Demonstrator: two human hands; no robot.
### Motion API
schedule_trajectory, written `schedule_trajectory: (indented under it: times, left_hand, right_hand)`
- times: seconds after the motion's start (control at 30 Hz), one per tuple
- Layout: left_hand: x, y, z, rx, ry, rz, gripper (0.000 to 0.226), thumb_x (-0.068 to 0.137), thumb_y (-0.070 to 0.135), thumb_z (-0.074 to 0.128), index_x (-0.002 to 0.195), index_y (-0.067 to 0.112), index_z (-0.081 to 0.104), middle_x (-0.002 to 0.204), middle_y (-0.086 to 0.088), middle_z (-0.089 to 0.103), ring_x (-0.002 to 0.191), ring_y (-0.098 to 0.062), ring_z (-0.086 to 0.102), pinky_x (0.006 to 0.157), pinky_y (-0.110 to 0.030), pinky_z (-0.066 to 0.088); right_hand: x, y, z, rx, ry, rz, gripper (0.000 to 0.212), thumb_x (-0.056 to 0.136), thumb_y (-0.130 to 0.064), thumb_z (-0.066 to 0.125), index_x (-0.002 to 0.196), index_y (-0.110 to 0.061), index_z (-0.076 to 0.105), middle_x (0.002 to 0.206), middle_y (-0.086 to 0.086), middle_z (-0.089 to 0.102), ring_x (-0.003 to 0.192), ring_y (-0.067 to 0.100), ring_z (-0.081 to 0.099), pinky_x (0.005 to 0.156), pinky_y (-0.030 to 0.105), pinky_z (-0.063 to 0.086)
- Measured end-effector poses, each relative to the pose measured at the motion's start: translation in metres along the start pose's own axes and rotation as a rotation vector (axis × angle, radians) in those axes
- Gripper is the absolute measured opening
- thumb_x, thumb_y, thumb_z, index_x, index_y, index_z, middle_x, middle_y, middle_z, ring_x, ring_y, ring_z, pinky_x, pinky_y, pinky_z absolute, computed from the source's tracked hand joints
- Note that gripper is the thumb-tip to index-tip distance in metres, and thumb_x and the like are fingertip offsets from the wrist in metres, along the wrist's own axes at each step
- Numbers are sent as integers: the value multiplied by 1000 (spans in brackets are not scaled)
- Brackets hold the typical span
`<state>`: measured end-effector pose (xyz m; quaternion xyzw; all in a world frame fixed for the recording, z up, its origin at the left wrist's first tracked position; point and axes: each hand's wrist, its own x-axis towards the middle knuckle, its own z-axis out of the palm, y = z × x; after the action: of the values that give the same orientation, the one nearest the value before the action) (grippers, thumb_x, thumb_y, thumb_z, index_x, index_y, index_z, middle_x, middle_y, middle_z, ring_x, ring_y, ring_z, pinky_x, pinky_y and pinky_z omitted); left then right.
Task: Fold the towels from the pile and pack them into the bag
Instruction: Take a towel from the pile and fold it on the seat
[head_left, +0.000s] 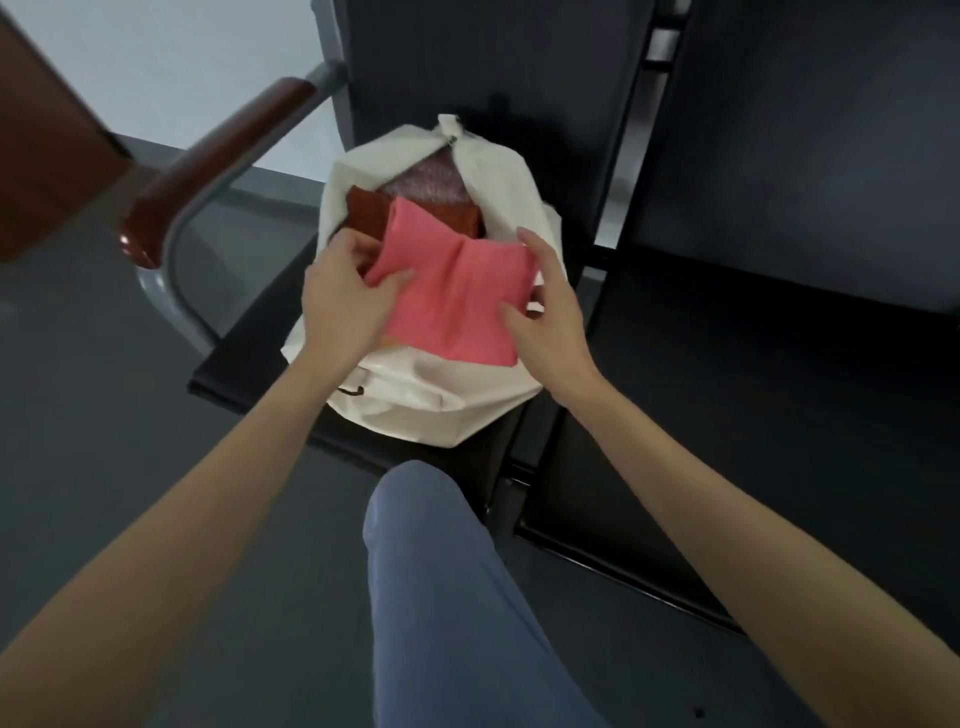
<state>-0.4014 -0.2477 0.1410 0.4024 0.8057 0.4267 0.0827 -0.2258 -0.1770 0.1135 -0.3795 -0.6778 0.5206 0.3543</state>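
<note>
I see the bag (441, 384) on a black seat (249, 364). My left hand (343, 296) pinches the pink towel (457, 296) over the bag's mouth; my right hand (545, 306) grips its other edge. A brown towel (374, 213) sits inside the bag.

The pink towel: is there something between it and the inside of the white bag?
Nothing foreign. The pink towel, held by the left hand and right hand, lies over the white bag mouth; only the packed brown towel lies beneath, further back.
</note>
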Motion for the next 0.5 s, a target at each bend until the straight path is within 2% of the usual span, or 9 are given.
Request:
schedule_trajectory:
  times: [0.1,0.2,0.27,0.37,0.43,0.5]
  left_hand:
    - [23,-11,-8,122,52,51,34,76,22,74,105,9,63,101,-2,69,93,-19,63,83,-31,47]
    - [38,-27,-6,186,70,70,31,75,21,71,103,10,63,98,-3,69,91,-23,64,86,-36,48]
    - [45,-39,-1,263,51,104,29,77,24,70,101,9,63,99,-5,67,96,-28,60,90,-39,43]
    - [47,-57,13,499,85,173,31,77,33,70,97,9,64,125,-13,52,123,-36,42,102,-47,30]
    - [44,-66,21,565,132,152,32,77,34,70,94,7,64,139,-19,39,133,-39,30,109,-51,24]
    - [42,-72,23,543,107,75,32,80,30,68,95,3,61,144,-23,32,136,-41,27,112,-55,21]
  right_hand:
    - [28,-5,37,-60,-49,-56,70,83,9,44,145,-24,38,146,-6,41,131,11,41,106,25,38]
    - [47,-6,62,-105,-39,-63,63,81,12,42,136,-15,51,137,0,53,127,15,46,109,26,35]
    - [55,-4,69,-111,-5,-21,58,80,13,42,129,-13,58,130,1,59,121,15,50,106,26,37]
    - [59,0,70,-60,24,76,51,80,15,41,120,-10,62,113,-6,58,108,9,50,95,18,39]
    - [61,6,70,-24,26,131,46,83,14,44,117,-10,61,108,-9,52,104,8,47,93,21,42]
    - [65,11,71,-1,21,180,41,85,10,47,115,-14,61,112,-6,50,103,12,49,86,28,48]
